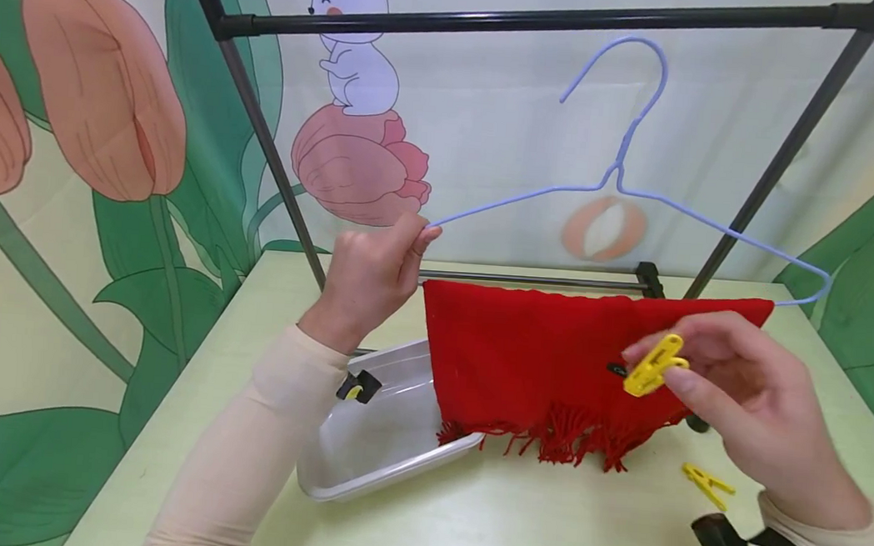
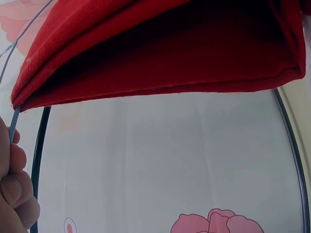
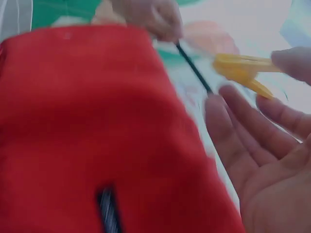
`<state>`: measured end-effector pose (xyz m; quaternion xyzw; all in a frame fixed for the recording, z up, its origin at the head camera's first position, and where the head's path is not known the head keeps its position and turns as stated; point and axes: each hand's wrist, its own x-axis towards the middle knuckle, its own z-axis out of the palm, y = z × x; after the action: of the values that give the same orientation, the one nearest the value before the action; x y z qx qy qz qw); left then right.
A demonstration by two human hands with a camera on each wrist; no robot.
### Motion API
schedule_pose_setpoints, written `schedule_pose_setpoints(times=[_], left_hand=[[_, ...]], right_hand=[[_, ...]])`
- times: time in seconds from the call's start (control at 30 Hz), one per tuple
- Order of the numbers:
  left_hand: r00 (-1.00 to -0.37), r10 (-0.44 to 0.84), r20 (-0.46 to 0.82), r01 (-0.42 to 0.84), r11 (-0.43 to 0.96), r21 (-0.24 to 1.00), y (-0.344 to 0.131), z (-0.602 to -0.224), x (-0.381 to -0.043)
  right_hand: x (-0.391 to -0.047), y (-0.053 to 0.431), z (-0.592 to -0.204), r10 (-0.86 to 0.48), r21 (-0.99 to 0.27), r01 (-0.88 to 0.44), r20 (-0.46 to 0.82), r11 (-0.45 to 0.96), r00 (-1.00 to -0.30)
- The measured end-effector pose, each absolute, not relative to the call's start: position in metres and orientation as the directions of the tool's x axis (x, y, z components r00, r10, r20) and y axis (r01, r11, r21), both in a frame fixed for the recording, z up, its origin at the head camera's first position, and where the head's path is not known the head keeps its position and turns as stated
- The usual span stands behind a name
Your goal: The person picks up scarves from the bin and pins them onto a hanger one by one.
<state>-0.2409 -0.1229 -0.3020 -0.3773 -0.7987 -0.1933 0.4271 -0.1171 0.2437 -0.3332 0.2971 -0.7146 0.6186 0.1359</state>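
My left hand [image 1: 377, 278] grips the left end of a light-blue wire hanger [image 1: 517, 199], whose hook points up below the rack's bar. Over the hanger's lower bar hangs a folded red scarf [image 1: 523, 345] with a fringe along its bottom; a small dark label shows on it in the right wrist view. In front of the scarf's right part, my right hand [image 1: 752, 401] pinches a yellow clothespin [image 1: 653, 366] between thumb and finger. The clothespin is apart from the cloth in the right wrist view. A second yellow clothespin [image 1: 708, 485] lies on the table beneath the right hand.
A black rack [image 1: 497, 24] stands on the pale table [image 1: 527, 521], its top bar above the hanger. A light-grey tray [image 1: 390, 420] sits under the scarf's left side, partly hidden by it. Behind hangs a cloth printed with tulips and a rabbit.
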Motion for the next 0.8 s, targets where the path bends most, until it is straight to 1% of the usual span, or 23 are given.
schedule_pose_setpoints(times=[0.1,0.2,0.33,0.53,0.8], left_hand=[[-0.336,0.446,0.830,0.775,0.631,-0.026,-0.119,-0.305,-0.241],[-0.336,0.446,0.830,0.778,0.628,-0.023,-0.116,-0.307,-0.240],[-0.345,0.451,0.823,0.775,0.631,-0.021,-0.113,-0.309,-0.237],[-0.346,0.468,0.813,0.778,0.628,-0.030,-0.109,-0.310,-0.235],[-0.322,0.466,0.824,0.774,0.630,-0.053,-0.105,-0.311,-0.234]], right_hand=[[-0.126,0.211,-0.315,-0.269,-0.762,-0.632,0.586,0.138,-0.765],[-0.139,0.182,-0.302,-0.275,-0.713,-0.664,0.607,0.227,-0.746],[-0.157,0.152,-0.291,-0.299,-0.684,-0.675,0.607,0.276,-0.737],[-0.177,0.119,-0.286,-0.285,-0.716,-0.650,0.586,0.256,-0.758],[-0.186,0.097,-0.287,-0.247,-0.764,-0.574,0.519,0.296,-0.818]])
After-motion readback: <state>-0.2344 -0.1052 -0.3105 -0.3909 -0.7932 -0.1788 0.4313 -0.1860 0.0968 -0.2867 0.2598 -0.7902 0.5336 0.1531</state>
